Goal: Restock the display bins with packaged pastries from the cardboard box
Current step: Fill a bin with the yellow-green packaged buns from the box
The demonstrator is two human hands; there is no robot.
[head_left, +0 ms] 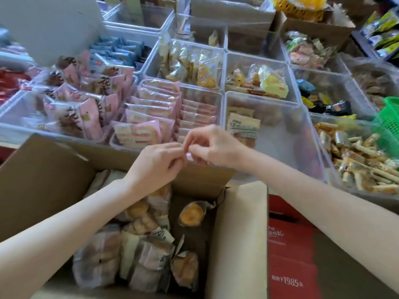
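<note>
An open cardboard box (235, 234) stands in front of me with several packaged pastries (149, 251) inside in clear and beige wrappers. My left hand (159, 162) and my right hand (213, 147) meet above the box's far edge. Their fingertips pinch a small pale, clear bit of something (189, 156) between them; what it is I cannot tell. Just beyond stands a clear display bin (280, 134) holding two or three beige-wrapped pastries (243, 128) at its left side. To its left, a bin of pink-wrapped pastries (151, 117) is packed in rows.
Many clear bins of wrapped snacks cover the surface beyond the box. A bin of loose stick-shaped snacks (358, 160) sits at the right under a green basket (388, 124). A red carton (289, 244) stands right of the box. More cardboard boxes (317, 29) are at the back.
</note>
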